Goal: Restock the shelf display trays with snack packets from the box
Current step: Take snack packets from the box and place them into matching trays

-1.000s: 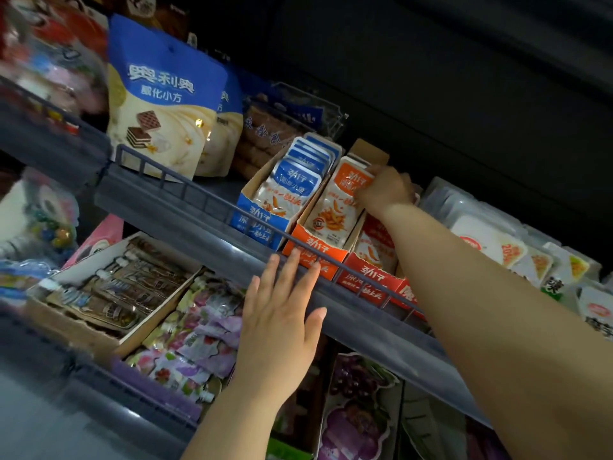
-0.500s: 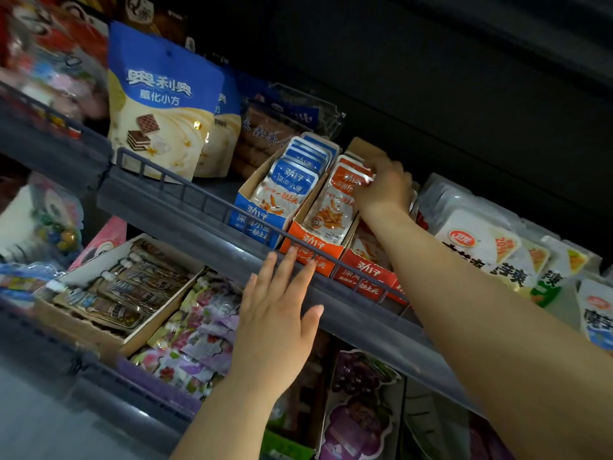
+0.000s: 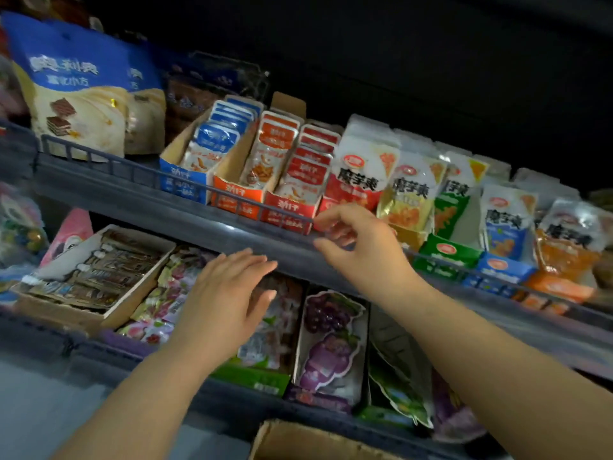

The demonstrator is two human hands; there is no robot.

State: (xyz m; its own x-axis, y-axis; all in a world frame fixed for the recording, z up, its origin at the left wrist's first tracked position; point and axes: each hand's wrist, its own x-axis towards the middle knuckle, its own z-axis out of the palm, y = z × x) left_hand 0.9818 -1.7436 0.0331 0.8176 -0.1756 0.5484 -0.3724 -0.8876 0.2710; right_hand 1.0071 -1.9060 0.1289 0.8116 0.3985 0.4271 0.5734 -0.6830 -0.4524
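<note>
Both our hands empty: left hand [image 3: 229,293] flat-fingered, right hand [image 3: 361,250] loosely curled by grey metal shelf lip [image 3: 185,217]; snagging it, we could topple orange cardboard display tray [image 3: 237,197].

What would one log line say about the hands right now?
left hand: open, by shelf edge | right hand: empty, loosely curled, at rail | orange tray: holds packets | box: below

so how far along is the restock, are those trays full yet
Done, it seems: the blue cardboard display tray, the orange tray and the red tray all look packed with packets. In hand: nothing; the right hand is loosely curled by the shelf rail, the left hand flat and empty. Left: unclear; the brown cardboard box at the bottom edge hides its contents.
</note>
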